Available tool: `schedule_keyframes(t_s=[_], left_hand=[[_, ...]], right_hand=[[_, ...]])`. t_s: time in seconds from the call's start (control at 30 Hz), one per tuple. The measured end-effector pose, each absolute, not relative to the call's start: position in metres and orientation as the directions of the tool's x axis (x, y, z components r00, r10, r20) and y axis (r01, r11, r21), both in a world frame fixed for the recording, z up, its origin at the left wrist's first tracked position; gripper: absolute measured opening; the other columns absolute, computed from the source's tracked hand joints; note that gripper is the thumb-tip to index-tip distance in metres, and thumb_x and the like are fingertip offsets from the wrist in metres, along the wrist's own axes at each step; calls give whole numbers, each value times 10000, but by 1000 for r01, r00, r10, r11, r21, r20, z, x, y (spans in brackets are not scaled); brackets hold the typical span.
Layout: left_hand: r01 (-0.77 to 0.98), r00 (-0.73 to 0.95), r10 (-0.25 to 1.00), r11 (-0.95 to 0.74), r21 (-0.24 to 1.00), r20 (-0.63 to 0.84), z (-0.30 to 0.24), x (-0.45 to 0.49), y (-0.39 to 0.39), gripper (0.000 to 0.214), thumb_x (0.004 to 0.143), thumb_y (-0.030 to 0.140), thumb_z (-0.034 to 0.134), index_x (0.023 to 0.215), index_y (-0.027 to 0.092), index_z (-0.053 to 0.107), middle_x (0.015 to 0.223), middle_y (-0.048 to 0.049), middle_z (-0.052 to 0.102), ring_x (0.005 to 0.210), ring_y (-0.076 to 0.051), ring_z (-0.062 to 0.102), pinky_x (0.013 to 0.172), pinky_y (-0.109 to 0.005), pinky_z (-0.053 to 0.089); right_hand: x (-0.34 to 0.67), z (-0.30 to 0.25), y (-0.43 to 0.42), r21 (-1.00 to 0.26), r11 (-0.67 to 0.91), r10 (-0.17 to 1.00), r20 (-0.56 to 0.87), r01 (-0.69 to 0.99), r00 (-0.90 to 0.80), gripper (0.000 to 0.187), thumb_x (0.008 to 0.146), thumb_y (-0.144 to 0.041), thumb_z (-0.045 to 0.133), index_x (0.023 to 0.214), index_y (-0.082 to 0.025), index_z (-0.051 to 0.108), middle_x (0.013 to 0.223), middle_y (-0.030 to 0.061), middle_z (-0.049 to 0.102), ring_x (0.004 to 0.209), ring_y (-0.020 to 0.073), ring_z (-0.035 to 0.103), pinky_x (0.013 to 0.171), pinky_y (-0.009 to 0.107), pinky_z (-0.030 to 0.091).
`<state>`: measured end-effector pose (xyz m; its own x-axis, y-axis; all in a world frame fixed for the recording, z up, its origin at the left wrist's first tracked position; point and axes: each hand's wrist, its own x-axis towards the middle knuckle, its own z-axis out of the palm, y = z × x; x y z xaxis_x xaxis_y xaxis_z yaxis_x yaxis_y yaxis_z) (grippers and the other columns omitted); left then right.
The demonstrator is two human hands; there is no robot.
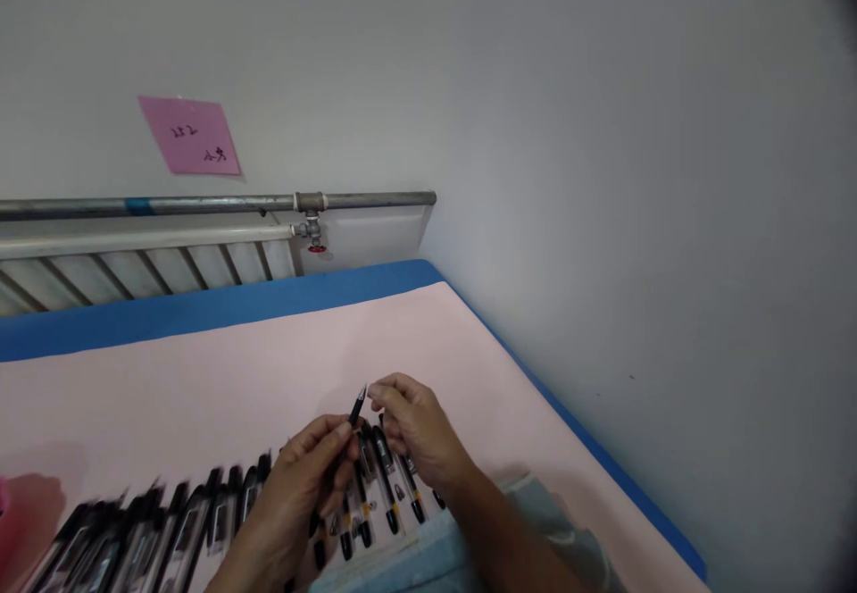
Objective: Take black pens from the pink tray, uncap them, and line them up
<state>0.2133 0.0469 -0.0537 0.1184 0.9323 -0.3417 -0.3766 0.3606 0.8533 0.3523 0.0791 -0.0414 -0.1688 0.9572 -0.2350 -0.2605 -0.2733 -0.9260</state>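
A black pen is pinched in my left hand, its pointed metal tip facing up and away from me. Just right of that tip is my right hand, thumb and forefinger pressed together and the other fingers curled. Whatever those fingertips hold, if anything, is too small to make out. Below both hands lies a row of clear-barrelled pens with black ends and yellow bands, partly covered by my hands. Small dark bits lie among them.
More black-capped pens lie on the left of the pink sheet over a blue tabletop. A pink object stands at the left edge. Behind are a radiator, pipe and a pink note; a wall borders the right.
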Motion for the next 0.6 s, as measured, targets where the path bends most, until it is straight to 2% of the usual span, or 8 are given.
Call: schedule_keyframes(t_s=[0.1, 0.17, 0.27, 0.37, 0.43, 0.53, 0.6], left_hand=[[-474, 54, 945, 308, 825, -322, -54, 215, 48, 228, 646, 311, 717, 796, 151, 654, 654, -4, 615, 493, -59, 503, 441, -154, 396], [-568, -16, 943, 265, 779, -333, -52, 217, 48, 240, 606, 283, 747, 795, 162, 662, 712, -13, 648, 624, -98, 579, 592, -198, 471], [-645, -75, 934, 221, 731, -349, -49, 218, 49, 228, 575, 258, 763, 763, 164, 673, 759, -24, 676, 737, -139, 615, 688, -241, 491], [-671, -57, 928, 237, 703, -367, -47, 219, 47, 207, 580, 249, 757, 752, 158, 687, 804, -46, 690, 790, -165, 627, 710, -259, 497], [-687, -30, 925, 256, 680, -379, -45, 216, 47, 211, 588, 261, 750, 761, 151, 698, 830, -64, 692, 823, -181, 630, 731, -268, 502], [-726, 27, 930, 271, 632, -368, -41, 207, 49, 260, 650, 286, 706, 871, 150, 705, 848, -76, 683, 847, -177, 621, 762, -275, 504], [-735, 45, 935, 269, 622, -352, -38, 199, 51, 283, 674, 276, 687, 930, 156, 696, 821, -68, 671, 801, -161, 617, 733, -267, 512]], right_hand=[[343, -43, 72, -953, -253, 959, -224, -167, -173, 166, 735, -325, 576, 765, -168, 531, 538, -68, 427, 395, 41, 311, 365, 177, 226], [339, -44, 67, -981, -185, 971, -173, -61, -163, 144, 730, -301, 585, 783, -168, 563, 592, -43, 497, 474, 66, 412, 437, 190, 313], [332, -41, 57, -997, 2, 980, -15, 82, -197, 111, 721, -259, 604, 797, -178, 610, 745, -10, 594, 701, 118, 532, 632, 220, 397], [328, -34, 49, -993, 94, 956, 71, 70, -284, 99, 766, -226, 545, 818, -183, 617, 791, -10, 609, 768, 126, 540, 704, 224, 396], [327, -30, 47, -999, 45, 940, 32, 30, -339, 101, 784, -219, 507, 744, -170, 585, 697, -22, 573, 666, 103, 517, 640, 210, 393], [328, -27, 44, -983, -183, 872, -155, -15, -465, 173, 789, -245, 476, 637, -166, 496, 574, -40, 505, 465, 60, 410, 476, 185, 335], [329, -27, 43, -947, -314, 815, -233, -66, -531, 174, 785, -260, 466, 639, -167, 476, 563, -41, 508, 406, 41, 359, 417, 169, 290]])
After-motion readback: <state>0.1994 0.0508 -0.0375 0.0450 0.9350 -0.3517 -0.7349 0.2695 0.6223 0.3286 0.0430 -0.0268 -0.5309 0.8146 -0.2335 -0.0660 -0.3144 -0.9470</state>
